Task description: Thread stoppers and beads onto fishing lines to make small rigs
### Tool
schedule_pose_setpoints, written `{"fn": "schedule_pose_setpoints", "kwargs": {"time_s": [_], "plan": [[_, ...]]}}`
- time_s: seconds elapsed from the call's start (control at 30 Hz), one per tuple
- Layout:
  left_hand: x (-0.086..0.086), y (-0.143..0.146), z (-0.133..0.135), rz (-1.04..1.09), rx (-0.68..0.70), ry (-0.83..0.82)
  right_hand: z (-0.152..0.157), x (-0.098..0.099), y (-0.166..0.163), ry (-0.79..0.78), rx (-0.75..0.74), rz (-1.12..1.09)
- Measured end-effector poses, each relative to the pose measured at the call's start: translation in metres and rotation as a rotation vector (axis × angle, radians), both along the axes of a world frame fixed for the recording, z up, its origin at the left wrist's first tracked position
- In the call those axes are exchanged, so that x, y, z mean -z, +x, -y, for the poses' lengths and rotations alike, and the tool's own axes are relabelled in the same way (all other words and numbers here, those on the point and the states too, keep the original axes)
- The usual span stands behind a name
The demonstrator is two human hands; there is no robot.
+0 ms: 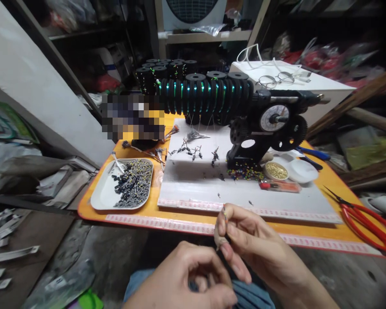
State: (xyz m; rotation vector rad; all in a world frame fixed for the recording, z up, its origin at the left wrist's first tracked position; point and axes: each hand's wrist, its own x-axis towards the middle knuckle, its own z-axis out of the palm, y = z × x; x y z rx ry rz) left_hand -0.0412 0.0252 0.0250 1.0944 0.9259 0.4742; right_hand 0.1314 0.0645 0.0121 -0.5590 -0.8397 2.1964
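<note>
Right hand (257,240): pinches tiny coloured piece (225,214), end exposed, likely for access
Left hand (185,274): curled just beside, contents unclear

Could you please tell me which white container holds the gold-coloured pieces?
The left round container, filled with them; the right round container shows none, and the rectangular tray holds mostly grey and black pieces.
</note>
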Motion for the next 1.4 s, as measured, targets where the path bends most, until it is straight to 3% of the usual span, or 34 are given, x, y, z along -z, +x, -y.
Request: {"fn": "schedule_pose_setpoints", "kwargs": {"time_s": [0.17,0.27,0.37,0.5,0.57,0.7,0.83,0.93,1.03,1.13,1.2,1.3,1.4], "plan": [[-0.003,-0.011,-0.009,-0.029,0.127,0.017,-0.004,0.0,-0.001,0.119,-0.03,0.108],[-0.007,-0.019,-0.02,-0.175,0.105,0.124,-0.009,-0.002,0.003,0.236,0.012,0.318],[-0.017,-0.026,-0.044,-0.277,-0.11,0.326,-0.016,-0.002,0.009,0.461,0.127,0.655],[-0.031,-0.023,-0.09,-0.19,-0.597,0.602,-0.024,0.003,0.013,0.854,0.303,1.05],[-0.035,-0.016,-0.112,-0.113,-0.679,0.669,-0.028,0.007,0.013,1.035,0.379,1.138],[-0.039,0.001,-0.144,-0.087,-0.656,0.734,-0.035,0.013,0.01,1.257,0.471,1.21],[-0.038,0.007,-0.152,-0.192,-0.68,0.851,-0.039,0.017,0.01,1.323,0.503,1.236],[-0.036,0.003,-0.141,-0.197,-0.737,0.958,-0.039,0.02,0.015,1.317,0.532,1.242],[-0.029,-0.001,-0.12,-0.064,-0.75,1.034,-0.038,0.013,0.016,1.285,0.651,1.186],[-0.018,0.001,-0.104,0.035,-0.685,0.785,-0.046,-0.012,0.005,1.327,0.742,1.064],[-0.009,0.007,-0.098,0.013,-0.627,0.671,-0.059,-0.035,-0.008,1.369,0.673,1.003],[0.001,0.016,-0.095,-0.068,-0.523,0.681,-0.087,-0.067,-0.03,1.284,0.537,1.096],[0.006,0.021,-0.094,-0.124,-0.486,0.751,-0.113,-0.081,-0.046,1.168,0.48,1.088]]}}
